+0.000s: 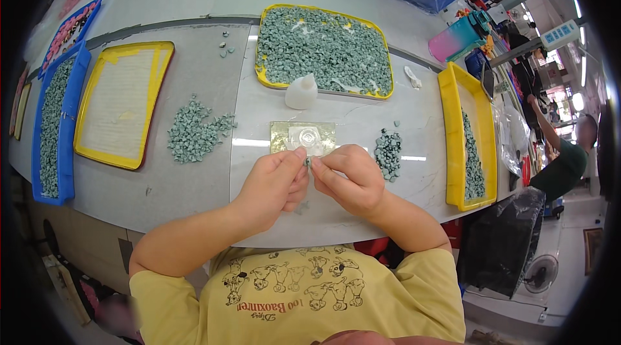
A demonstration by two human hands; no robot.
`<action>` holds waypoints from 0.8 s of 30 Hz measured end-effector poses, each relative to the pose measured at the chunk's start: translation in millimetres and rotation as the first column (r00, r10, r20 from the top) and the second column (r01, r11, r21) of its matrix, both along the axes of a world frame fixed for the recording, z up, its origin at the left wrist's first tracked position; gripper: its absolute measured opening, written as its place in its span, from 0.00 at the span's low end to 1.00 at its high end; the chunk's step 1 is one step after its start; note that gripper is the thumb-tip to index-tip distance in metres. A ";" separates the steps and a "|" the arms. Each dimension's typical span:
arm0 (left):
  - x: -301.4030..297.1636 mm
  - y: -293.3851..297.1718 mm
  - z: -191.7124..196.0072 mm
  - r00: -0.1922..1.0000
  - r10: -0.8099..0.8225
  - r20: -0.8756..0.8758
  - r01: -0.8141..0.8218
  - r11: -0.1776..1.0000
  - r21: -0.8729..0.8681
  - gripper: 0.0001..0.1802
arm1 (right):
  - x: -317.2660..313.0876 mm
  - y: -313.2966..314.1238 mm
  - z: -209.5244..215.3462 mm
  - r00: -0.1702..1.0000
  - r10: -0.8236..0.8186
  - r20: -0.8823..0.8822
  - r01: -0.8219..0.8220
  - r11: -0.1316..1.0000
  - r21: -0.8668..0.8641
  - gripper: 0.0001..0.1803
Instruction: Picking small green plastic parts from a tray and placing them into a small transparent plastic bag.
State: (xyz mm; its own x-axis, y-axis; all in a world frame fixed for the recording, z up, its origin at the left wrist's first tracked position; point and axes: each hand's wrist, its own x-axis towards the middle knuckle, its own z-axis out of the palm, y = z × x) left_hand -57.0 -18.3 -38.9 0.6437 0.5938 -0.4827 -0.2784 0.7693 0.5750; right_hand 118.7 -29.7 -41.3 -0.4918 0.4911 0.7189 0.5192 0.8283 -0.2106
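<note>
The left hand (275, 180) and right hand (349, 180) meet fingertip to fingertip at the near edge of the table (362, 215), both pinching one tiny grey-green piece (308, 162) between them. Just beyond the fingers lies a flat, shiny gold square (281, 135) with a round clear disc (307, 137) on it. To the right sits a small heap of dark pieces (388, 153); to the left, a looser, paler green pile (193, 130). A squat white plastic bottle (301, 91) stands farther back, touching a yellow-rimmed tray (259, 67) heaped with the same pebbly green bits. An empty-looking yellow tray (123, 102) lies far left beside a blue tray (65, 170), and another yellow tray (451, 144) sits on the right. The tabletop is smooth, pale and marble-patterned; a workshop with another person (569, 164) shows at the right.
</note>
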 end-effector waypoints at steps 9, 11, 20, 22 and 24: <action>-1.4 -14.0 -2.9 0.968 0.203 -0.150 -0.119 0.890 0.441 0.17 | -6.3 0.7 -0.4 0.986 0.051 -0.162 -0.073 0.988 -0.136 0.16; -4.1 -13.2 -0.6 0.953 0.230 -0.197 -0.103 0.858 0.503 0.18 | -4.8 2.7 3.8 0.979 0.056 -0.198 -0.095 0.977 -0.193 0.15; -3.3 0.7 -0.3 0.875 -0.072 -0.479 0.313 0.838 0.447 0.20 | 81.3 26.7 24.8 0.784 -0.591 0.190 0.588 0.611 -0.530 0.08; -0.5 4.0 2.6 0.899 -0.115 -0.422 0.276 0.897 0.344 0.18 | 103.8 27.1 17.3 0.610 -0.670 0.423 0.788 0.455 -0.415 0.08; 2.6 8.0 9.1 0.921 -0.147 -0.361 0.242 0.942 0.232 0.17 | 115.4 29.3 14.9 0.557 -0.680 0.477 0.826 0.395 -0.402 0.08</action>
State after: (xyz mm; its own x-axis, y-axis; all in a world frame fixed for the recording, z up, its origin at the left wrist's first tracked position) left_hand -54.3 -10.3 -29.8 0.5888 0.6099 -0.5303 0.1053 0.5927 0.7985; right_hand 234.1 -0.4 -26.4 0.1927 0.9726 0.1300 0.9555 -0.1559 -0.2503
